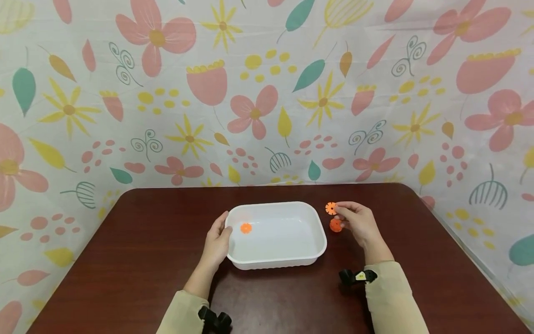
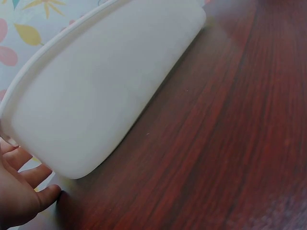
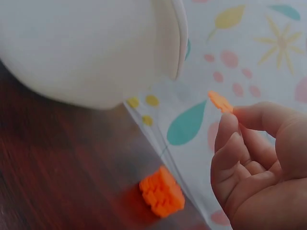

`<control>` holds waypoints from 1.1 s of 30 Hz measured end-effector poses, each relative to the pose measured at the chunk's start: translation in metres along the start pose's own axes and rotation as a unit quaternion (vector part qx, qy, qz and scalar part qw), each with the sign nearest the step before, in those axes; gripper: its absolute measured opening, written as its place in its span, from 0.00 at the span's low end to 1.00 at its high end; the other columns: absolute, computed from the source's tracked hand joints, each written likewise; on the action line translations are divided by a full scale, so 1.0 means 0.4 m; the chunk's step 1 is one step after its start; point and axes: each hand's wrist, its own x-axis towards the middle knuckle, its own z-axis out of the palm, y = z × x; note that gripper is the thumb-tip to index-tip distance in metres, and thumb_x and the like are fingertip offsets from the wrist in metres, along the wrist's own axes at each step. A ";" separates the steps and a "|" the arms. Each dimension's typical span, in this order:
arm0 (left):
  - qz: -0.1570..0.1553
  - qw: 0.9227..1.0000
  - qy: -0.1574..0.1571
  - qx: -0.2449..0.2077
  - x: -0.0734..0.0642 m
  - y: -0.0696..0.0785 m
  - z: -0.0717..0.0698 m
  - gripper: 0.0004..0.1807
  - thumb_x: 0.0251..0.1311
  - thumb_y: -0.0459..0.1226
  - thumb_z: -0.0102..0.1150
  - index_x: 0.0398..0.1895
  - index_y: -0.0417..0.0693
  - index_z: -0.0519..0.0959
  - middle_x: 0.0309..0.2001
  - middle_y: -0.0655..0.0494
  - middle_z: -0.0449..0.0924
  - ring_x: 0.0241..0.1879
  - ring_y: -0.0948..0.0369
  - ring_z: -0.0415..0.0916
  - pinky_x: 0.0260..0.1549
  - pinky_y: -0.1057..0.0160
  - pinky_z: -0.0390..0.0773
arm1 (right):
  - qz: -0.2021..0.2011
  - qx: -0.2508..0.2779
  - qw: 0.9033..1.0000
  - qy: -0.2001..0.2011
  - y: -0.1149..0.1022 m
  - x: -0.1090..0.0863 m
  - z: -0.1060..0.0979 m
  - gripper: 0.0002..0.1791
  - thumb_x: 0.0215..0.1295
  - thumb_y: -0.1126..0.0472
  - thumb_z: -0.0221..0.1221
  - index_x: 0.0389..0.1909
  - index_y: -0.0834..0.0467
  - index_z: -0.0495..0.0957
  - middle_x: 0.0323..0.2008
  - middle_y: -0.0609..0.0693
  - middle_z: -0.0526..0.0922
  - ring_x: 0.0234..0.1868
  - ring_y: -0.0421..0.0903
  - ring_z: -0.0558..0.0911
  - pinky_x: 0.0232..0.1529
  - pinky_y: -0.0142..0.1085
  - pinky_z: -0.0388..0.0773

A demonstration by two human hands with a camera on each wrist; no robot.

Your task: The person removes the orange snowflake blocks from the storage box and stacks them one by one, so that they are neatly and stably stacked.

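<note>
A white rectangular plastic tray point(image 1: 275, 241) stands on the table, with one orange notched disc point(image 1: 246, 228) lying inside near its left end. My left hand point(image 1: 217, 240) holds the tray's left end, thumb at the rim and the other fingers along the outer wall. To the right of the tray, my right hand point(image 1: 359, 223) pinches another orange notched disc point(image 1: 331, 208) between thumb and index finger, raised above the table. Below that hand, a short stack of orange notched discs point(image 3: 162, 192) sits on the table, partly hidden by the fingers in the head view.
The dark brown wooden table point(image 1: 137, 260) carries the tray and the stack. Behind it hangs a white cloth point(image 1: 258, 153) with printed flowers and leaves. Black devices are strapped at both wrists over beige sleeves point(image 1: 394, 297).
</note>
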 end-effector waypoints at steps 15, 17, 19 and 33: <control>-0.004 1.000 -0.001 -0.005 0.003 0.002 -0.001 0.27 0.68 0.33 0.42 0.70 0.45 0.60 0.70 0.42 0.59 0.68 0.50 0.59 0.64 0.47 0.64 | 0.029 0.015 0.999 0.007 0.047 0.016 -0.057 0.05 0.62 0.58 0.62 0.38 0.51 0.82 0.27 0.40 0.83 0.27 0.35 0.81 0.26 0.28 0.79; -0.005 1.000 -0.002 -0.006 0.003 0.002 0.000 0.27 0.68 0.33 0.42 0.70 0.45 0.60 0.70 0.42 0.60 0.68 0.50 0.59 0.63 0.47 0.64 | 0.031 0.004 0.999 0.006 0.053 0.016 -0.062 0.07 0.62 0.57 0.61 0.40 0.53 0.81 0.27 0.40 0.83 0.27 0.35 0.82 0.26 0.28 0.79; -0.006 1.000 -0.004 -0.005 0.003 0.003 0.000 0.27 0.68 0.33 0.41 0.70 0.45 0.59 0.70 0.42 0.60 0.68 0.50 0.60 0.63 0.47 0.64 | 0.035 -0.009 0.999 0.008 0.059 0.017 -0.067 0.09 0.62 0.57 0.61 0.41 0.54 0.81 0.27 0.39 0.83 0.28 0.35 0.82 0.27 0.28 0.79; -0.007 1.000 -0.011 -0.005 0.002 0.003 0.000 0.27 0.68 0.33 0.41 0.71 0.45 0.58 0.70 0.43 0.60 0.66 0.49 0.62 0.60 0.47 0.67 | 0.055 -0.069 0.996 0.008 0.076 0.024 -0.073 0.15 0.61 0.55 0.63 0.44 0.61 0.80 0.24 0.39 0.83 0.25 0.34 0.80 0.24 0.29 0.77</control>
